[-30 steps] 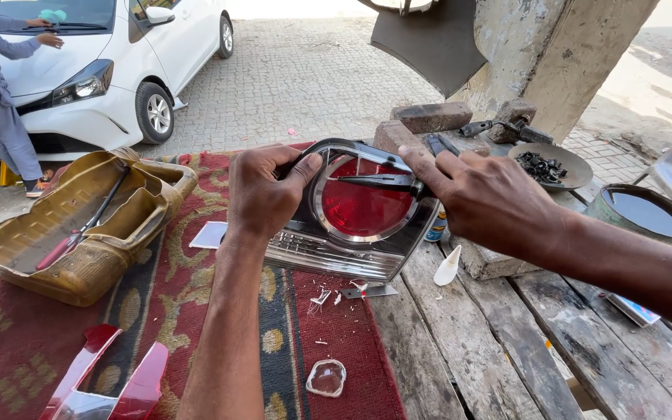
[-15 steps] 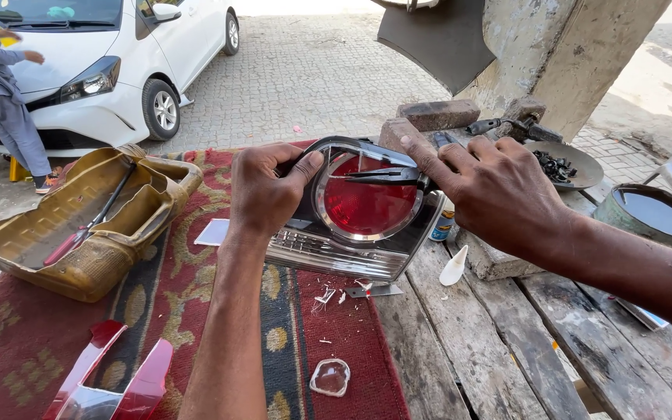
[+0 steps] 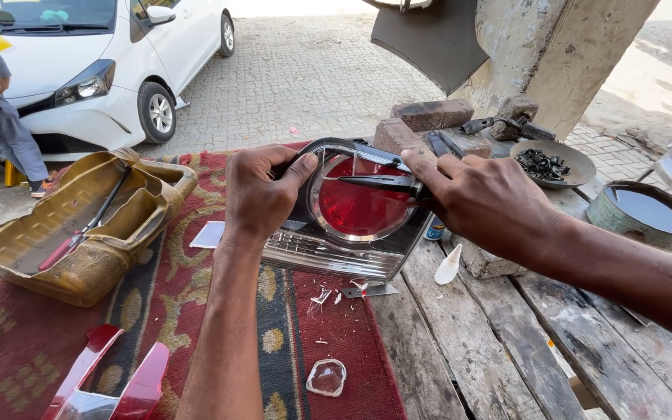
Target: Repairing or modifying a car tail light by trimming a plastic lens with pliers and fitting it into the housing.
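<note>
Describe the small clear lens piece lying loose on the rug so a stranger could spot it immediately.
Start at the patterned red rug covering the left of the wooden bench, and follow the left forearm back from the tail light. Near the rug's lower edge lies the clear lens piece, alone. Unlike the red lens shards at the lower left, it is colourless, rounded and small.

Sunlit brick paving [image 3: 313, 70], a white car [image 3: 79, 62], a concrete pillar [image 3: 569, 47] and a plank table [image 3: 499, 350].
</note>
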